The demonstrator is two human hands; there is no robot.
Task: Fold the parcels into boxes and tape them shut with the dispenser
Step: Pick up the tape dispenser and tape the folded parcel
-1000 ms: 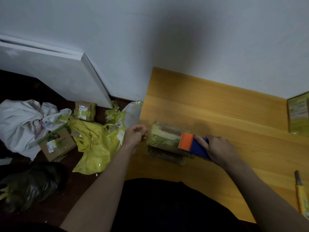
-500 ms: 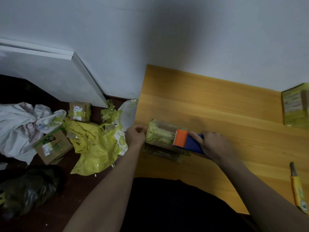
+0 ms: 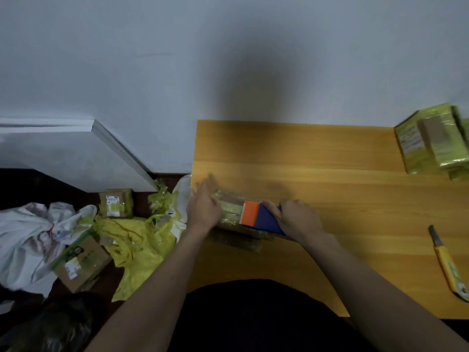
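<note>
While the right hand is gripping the blue-and-orange tape dispenser against the taped parcel at the wooden table's left edge, centre frame, the left hand, which a second ago hovered clear of it, is now pressing down on the parcel's left end (fingers blurred, apparently flat). That likely means the strip is being run and smoothed. Finished parcels are sitting upper right; a yellow utility knife is lying lower right.
</note>
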